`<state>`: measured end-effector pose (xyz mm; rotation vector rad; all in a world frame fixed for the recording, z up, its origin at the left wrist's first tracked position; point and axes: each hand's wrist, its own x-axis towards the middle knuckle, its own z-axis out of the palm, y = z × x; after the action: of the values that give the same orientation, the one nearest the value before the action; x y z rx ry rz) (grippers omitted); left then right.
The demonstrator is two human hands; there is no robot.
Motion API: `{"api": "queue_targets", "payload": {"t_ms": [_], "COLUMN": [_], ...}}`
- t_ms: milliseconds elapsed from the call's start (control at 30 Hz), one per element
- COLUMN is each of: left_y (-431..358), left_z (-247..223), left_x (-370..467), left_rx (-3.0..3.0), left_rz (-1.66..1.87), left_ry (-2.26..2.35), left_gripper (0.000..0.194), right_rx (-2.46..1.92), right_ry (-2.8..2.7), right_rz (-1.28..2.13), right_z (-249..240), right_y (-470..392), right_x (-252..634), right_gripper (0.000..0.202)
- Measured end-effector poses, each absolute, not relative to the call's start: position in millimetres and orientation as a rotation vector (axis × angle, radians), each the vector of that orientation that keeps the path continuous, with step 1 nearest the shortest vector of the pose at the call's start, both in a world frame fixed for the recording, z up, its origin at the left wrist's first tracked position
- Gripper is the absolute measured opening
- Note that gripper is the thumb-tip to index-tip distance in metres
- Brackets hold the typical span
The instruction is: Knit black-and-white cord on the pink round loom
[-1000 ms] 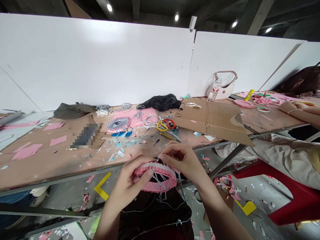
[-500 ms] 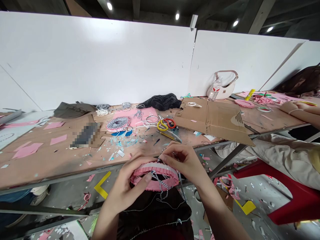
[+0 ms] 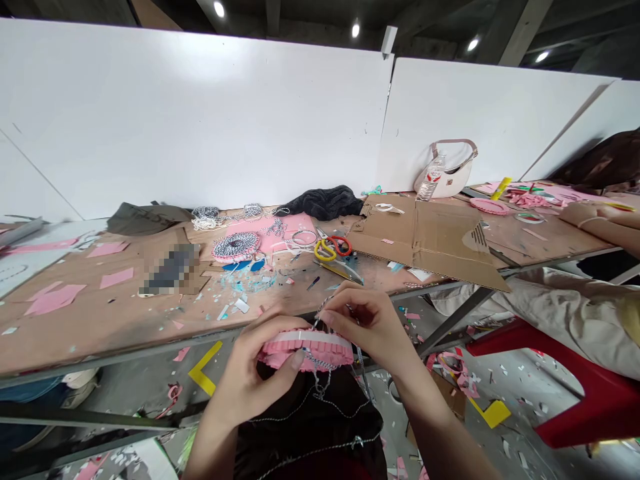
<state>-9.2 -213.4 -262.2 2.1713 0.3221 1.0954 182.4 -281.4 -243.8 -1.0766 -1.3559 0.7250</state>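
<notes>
A ring wrapped in pleated pink paper [image 3: 330, 355], with a white band along its edge, is held over my lap. My left hand [image 3: 257, 363] grips its left side, thumb on the near face and fingers behind. Above the ring's right rim, my right hand [image 3: 363, 319] pinches a black-and-white cord [image 3: 320, 308] between thumb and fingers. More of this cord crosses the ring's opening and trails down over my dark clothing. On the table beyond lies a round piece wound with the same cord [image 3: 236, 245], edged in pink.
Scissors with red and yellow handles [image 3: 333, 247] lie on the table ahead, beside a cardboard sheet [image 3: 420, 233]. Behind are a dark cloth [image 3: 325, 202], a water bottle [image 3: 431, 179] and a white handbag [image 3: 453, 179]. A co-worker's arms [image 3: 597, 217] rest at far right, above a red stool [image 3: 565, 393].
The pink ring has tilted, so its opening looks narrower and more of the white edge band shows. Both hands stay nearly in place, the right one still pinching the cord.
</notes>
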Motion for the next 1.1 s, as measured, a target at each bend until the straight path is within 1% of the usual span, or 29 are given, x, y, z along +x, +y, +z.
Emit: {"api": "queue_targets", "payload": {"t_ms": [167, 433, 567, 667, 767, 833, 900, 967, 1033, 1100], "left_y": [-212.8, -212.5, -212.5, -212.7, -214.1, -215.4, -216.4, -216.5, -215.5, -213.5], "left_z": [-262.8, -264.8, -264.3, -263.5, -262.9, -263.1, -264.0, -264.7, -264.6, -264.1], "left_x": [-10.4, -12.4, -11.6, -12.0, -14.7, -18.1, -22.5, -27.6, -32.7, -37.6], "left_rx": [2.172, 2.169, 2.174, 2.163, 2.129, 2.126, 2.117, 2.077, 2.040, 2.028], "left_rz": [1.149, 1.047, 1.064, 1.077, 1.128, 1.142, 1.138, 1.138, 1.135, 1.118], "left_ry": [0.357, 0.278, 0.270, 0.236, 0.193, 0.195, 0.236, 0.295, 0.321, 0.318], "left_gripper": [0.025, 0.031, 0.031, 0.029, 0.023, 0.024, 0.027, 0.026, 0.021, 0.016], "right_rx": [-1.047, -1.040, -1.037, -1.050, -1.065, -1.072, -1.100, -1.145, -1.193, -1.266], "right_ry": [-1.346, -1.342, -1.342, -1.337, -1.307, -1.268, -1.191, -1.059, -0.877, -0.667], "right_rz": [0.717, 0.707, 0.706, 0.677, 0.574, 0.477, 0.328, 0.148, -0.019, -0.177], "right_z": [-243.7, -243.8, -244.3, -245.4, -246.1, -246.6, -248.4, -253.1, -260.4, -267.7], "right_y": [-282.2, -281.1, -283.3, -283.9, -280.8, -277.3, -275.3, -278.7, -291.9, -315.7], "right_x": [179.4, 179.8, 179.7, 178.9, 180.3, 186.7, 202.7, 231.1, 270.2, 312.4], "right_gripper": [0.023, 0.021, 0.017, 0.017, 0.015, 0.012, 0.010, 0.009, 0.013, 0.022]}}
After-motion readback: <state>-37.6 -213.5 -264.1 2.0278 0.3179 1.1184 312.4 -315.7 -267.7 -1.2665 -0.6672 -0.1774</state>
